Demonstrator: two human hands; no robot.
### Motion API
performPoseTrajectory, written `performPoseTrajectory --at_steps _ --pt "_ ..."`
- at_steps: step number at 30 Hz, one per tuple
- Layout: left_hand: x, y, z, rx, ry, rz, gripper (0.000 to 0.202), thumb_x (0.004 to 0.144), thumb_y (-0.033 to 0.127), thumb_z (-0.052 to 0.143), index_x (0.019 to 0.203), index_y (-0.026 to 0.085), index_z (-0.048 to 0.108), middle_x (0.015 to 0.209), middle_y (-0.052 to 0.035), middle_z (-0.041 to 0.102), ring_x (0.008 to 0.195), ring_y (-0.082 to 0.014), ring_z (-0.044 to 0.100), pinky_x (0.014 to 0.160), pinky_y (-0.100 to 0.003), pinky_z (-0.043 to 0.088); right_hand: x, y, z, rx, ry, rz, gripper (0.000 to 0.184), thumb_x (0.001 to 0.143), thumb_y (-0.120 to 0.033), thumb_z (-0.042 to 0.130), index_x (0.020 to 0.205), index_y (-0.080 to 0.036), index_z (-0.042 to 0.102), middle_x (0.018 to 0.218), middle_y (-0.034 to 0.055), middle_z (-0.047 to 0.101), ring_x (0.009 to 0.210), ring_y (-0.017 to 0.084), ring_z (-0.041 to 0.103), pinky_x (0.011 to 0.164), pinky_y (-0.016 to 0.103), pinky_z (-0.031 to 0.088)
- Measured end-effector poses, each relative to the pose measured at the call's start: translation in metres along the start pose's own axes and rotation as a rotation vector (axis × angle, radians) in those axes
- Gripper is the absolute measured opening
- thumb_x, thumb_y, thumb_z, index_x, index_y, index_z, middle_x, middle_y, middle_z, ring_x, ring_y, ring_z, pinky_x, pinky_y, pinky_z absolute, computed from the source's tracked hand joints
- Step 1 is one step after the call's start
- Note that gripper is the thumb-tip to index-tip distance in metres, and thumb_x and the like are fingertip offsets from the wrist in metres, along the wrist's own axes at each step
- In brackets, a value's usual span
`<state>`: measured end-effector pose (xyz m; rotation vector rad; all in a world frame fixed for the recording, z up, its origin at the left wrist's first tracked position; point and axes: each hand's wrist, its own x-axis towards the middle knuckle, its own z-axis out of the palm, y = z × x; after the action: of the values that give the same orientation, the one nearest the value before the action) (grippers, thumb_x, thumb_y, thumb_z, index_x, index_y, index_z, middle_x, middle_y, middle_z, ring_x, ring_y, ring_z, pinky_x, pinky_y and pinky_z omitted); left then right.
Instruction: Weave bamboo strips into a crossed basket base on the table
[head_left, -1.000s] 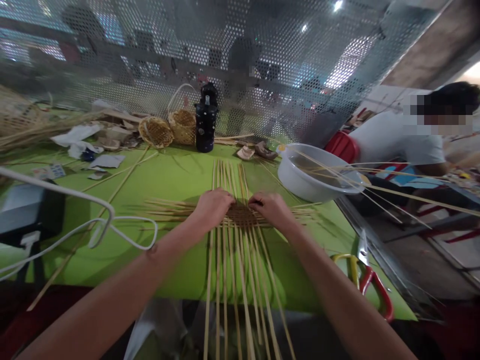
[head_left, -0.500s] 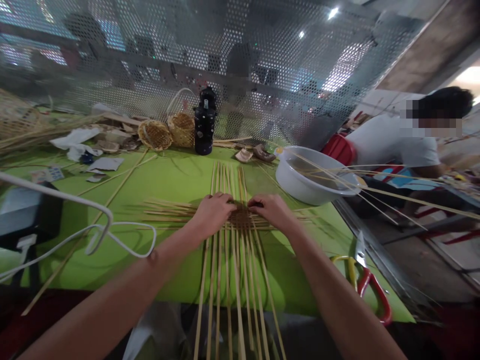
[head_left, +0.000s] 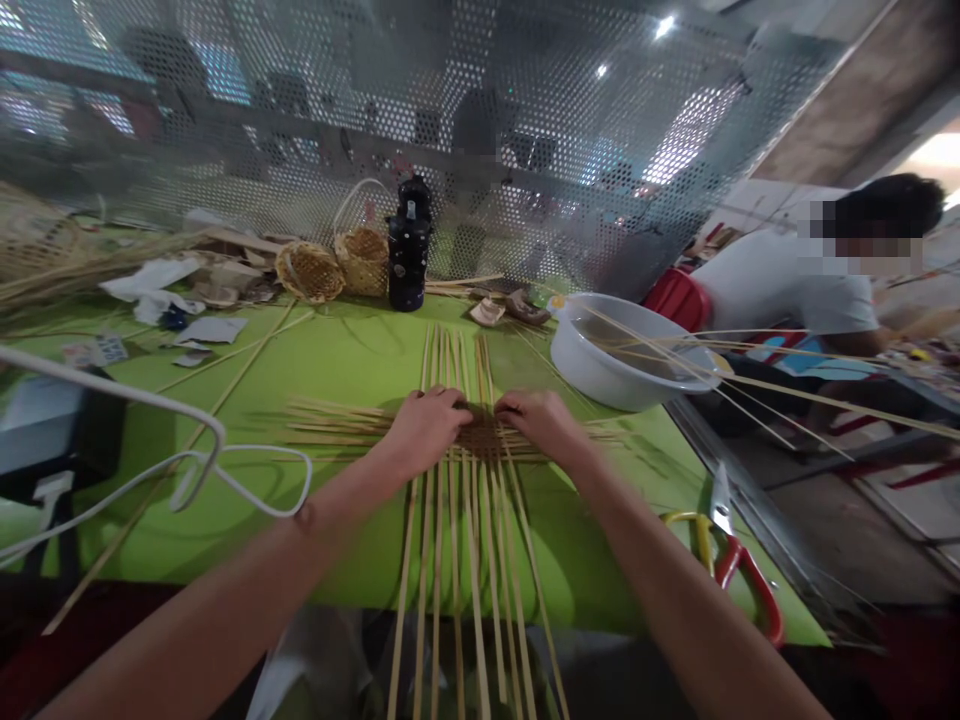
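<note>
Long, thin bamboo strips cross at right angles on a green tabletop, forming a small woven patch in the middle. Some strips run toward me past the table's front edge; others stretch out to the left and right. My left hand rests over the left side of the patch, its curled fingers closed on the strips there. Across a narrow gap, my right hand pinches the strips at the patch's right side. The fingertips partly cover the weave, so exactly which strips each holds is hidden.
A white basin with water and soaking strips stands back right; red-and-yellow-handled scissors lie front right. Behind are a black bottle and small wicker baskets. A white cable loops at left. A co-worker bends at far right.
Both hands stay at the woven patch. My right fingers have shifted very slightly; the strips and surroundings look nearly the same.
</note>
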<state>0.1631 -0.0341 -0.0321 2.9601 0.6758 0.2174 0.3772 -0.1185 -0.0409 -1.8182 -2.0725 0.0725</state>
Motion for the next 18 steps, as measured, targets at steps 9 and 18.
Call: performPoseTrajectory --at_steps 9,18 --pt "0.002 -0.007 0.006 -0.080 0.055 -0.024 0.032 0.097 0.020 0.054 0.126 0.023 0.067 0.125 -0.0067 0.068 0.117 -0.0254 0.060 0.097 -0.041 0.048 0.003 -0.003 -0.011 0.087 -0.060 0.054 0.016 0.085 -0.011 0.066 0.085 -0.022 0.077 0.084 0.0007 0.077 0.078 0.016 0.067 0.072 0.025 0.044" --pt "0.001 -0.005 0.002 -0.103 0.020 -0.023 0.032 0.098 0.018 0.050 0.120 0.024 0.072 0.125 -0.0055 0.069 0.117 -0.0236 0.060 0.099 -0.042 0.046 -0.002 -0.002 0.002 -0.038 -0.004 -0.037 0.015 0.091 -0.011 0.063 0.082 -0.019 0.073 0.081 0.0039 0.072 0.079 0.017 0.065 0.073 0.026 0.041"
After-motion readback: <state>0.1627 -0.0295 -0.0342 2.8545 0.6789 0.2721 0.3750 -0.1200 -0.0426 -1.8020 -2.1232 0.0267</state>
